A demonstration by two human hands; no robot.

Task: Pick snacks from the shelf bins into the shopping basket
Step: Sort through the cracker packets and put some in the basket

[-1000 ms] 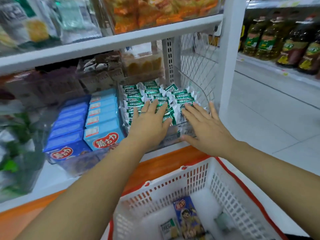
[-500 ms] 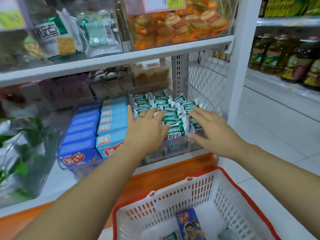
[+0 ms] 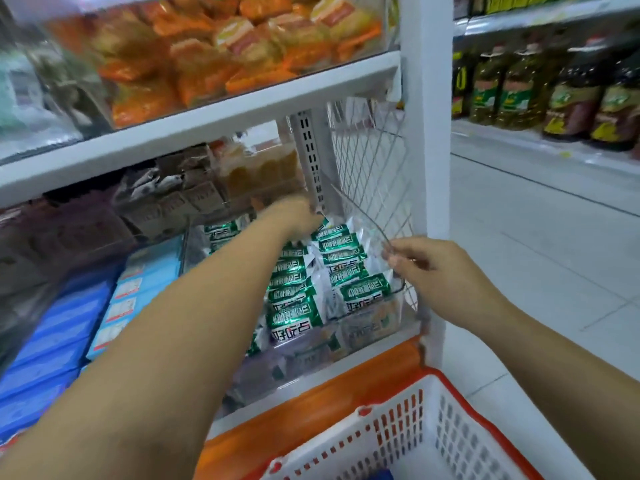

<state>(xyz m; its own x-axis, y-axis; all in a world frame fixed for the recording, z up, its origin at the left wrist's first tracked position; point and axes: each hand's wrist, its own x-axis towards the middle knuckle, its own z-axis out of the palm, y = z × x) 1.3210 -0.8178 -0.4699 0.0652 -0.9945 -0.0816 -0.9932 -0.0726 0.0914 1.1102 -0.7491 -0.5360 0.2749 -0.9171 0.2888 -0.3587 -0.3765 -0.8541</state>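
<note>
Where your left hand (image 3: 298,216) reaches to the back of the one clear bin (image 3: 377,323), above two rows of green snack packets (image 3: 360,292), its grip is blurred, so you cannot tell its state. Your right hand (image 3: 433,271) pinches the bin's right rim beside the wire mesh (image 3: 367,161). One basket (image 3: 398,431) sits just below the shelf edge, with open floor (image 3: 536,271) to its right.
</note>
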